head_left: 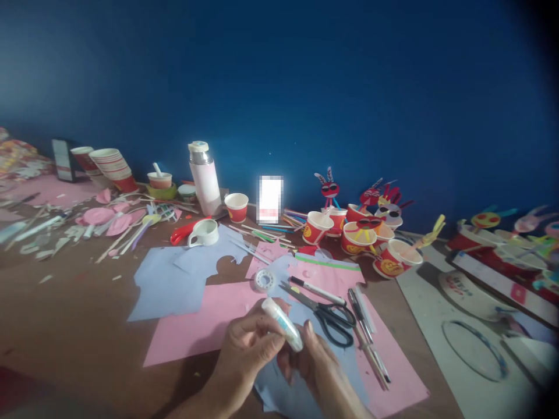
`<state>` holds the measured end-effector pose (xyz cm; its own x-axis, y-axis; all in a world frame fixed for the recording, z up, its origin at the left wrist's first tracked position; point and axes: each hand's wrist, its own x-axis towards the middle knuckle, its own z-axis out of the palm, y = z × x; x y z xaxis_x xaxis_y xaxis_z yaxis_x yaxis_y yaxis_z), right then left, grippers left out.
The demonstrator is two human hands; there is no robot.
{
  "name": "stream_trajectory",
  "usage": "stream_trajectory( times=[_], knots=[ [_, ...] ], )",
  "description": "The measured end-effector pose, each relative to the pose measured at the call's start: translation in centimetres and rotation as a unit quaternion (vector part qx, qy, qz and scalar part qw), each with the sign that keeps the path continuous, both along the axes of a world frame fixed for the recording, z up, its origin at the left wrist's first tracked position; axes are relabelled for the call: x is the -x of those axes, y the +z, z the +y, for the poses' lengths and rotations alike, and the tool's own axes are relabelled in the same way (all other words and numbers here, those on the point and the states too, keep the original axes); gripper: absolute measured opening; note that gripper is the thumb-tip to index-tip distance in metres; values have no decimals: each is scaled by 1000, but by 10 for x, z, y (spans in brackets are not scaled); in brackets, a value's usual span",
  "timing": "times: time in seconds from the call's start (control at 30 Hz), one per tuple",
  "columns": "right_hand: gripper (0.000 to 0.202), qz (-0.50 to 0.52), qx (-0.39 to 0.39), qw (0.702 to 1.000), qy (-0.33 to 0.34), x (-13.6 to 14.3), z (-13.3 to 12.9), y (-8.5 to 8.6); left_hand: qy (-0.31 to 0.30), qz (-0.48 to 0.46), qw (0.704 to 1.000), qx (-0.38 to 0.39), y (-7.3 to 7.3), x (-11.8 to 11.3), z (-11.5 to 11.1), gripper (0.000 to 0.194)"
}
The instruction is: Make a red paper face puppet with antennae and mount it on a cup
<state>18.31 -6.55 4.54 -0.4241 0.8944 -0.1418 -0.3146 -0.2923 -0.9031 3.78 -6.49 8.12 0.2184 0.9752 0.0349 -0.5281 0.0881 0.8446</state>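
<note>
On the brown table [96,326], toward the near edge, a glue stick [282,324] is gripped by the left hand [248,349]; the right hand [323,369] is curled by its low end, grip hidden. A steady hold seems needed. Beyond, black scissors [322,310] are laid on paper. A flask [207,187] is stood by the back edge.

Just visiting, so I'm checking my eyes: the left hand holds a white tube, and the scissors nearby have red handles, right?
Not quite: the head view shows the scissors with black handles. The left hand does hold the white tube.
</note>
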Motion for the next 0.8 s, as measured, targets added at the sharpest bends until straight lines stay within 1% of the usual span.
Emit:
stream_trajectory(
  times=[0.03,0.07,0.17,0.2,0.27,0.33,0.37,0.4,0.47,0.53,0.6,0.7,0.8],
  knots=[
    [66,1,23,1000,13,-1,1,2,14,14,1000,-7,-1,1,0,7],
    [64,4,41,999,18,-2,2,3,30,28,999,-15,-2,2,0,6],
    [48,39,86,996,4,-3,5,3,47,43,998,-23,-5,4,1,6],
    [47,53,101,993,-2,-3,6,3,46,41,998,-22,-5,4,2,6],
    [55,73,133,988,5,-1,6,1,40,25,999,-9,-4,3,2,8],
    [67,80,162,983,30,1,4,0,10,-3,1000,16,-2,0,1,12],
    [70,78,169,982,39,2,3,0,-7,-14,1000,27,-1,-1,1,13],
    [70,72,169,982,41,2,3,1,-18,-23,999,34,-1,-3,1,13],
    [67,51,145,988,23,2,2,5,-14,-25,999,33,-1,-4,1,10],
    [64,20,104,994,-6,2,3,9,9,-19,999,24,-3,-5,2,8],
    [60,-16,47,998,-35,1,4,10,19,-22,999,29,-4,-5,3,8],
    [49,-40,-9,995,-88,0,4,3,22,-27,998,50,-5,-5,5,10],
    [41,-24,4,991,-132,1,2,-8,41,-12,997,63,-6,-5,6,9]
  ],
)
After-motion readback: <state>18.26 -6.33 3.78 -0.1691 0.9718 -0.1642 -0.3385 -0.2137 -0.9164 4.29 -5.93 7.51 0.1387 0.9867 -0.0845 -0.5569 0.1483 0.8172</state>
